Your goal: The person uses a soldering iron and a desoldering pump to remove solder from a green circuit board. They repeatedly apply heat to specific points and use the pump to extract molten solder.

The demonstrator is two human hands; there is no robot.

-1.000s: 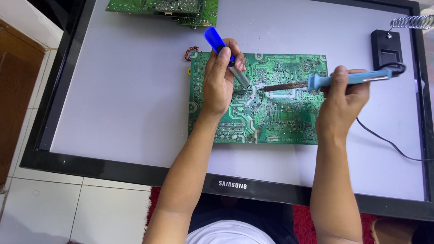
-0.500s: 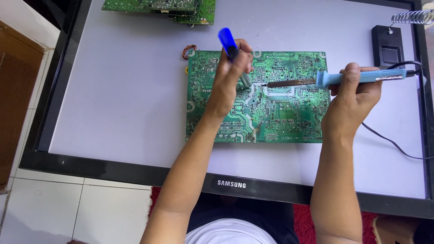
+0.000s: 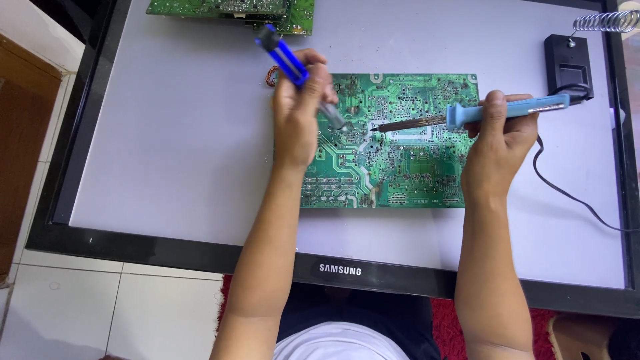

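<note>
A green circuit board [image 3: 407,167] lies solder side up on a flat screen panel [image 3: 167,147]. My left hand [image 3: 300,113] grips a blue desoldering pump [image 3: 283,57], whose grey tip rests on the board near its upper middle. My right hand [image 3: 497,133] holds a blue-handled soldering iron [image 3: 507,110], and the dark tip points left at the same spot on the board, close to the pump's tip.
A second green circuit board [image 3: 233,10] lies at the panel's top edge. A black soldering iron stand [image 3: 567,63] with a wire coil sits at the top right, and the iron's black cord [image 3: 573,197] trails across the panel. White floor tiles [image 3: 100,313] lie at lower left.
The pump's blue body has tilted further to the left while its tip stays on the board. The soldering iron's tip remains at the same joint. The view shifted slightly.
</note>
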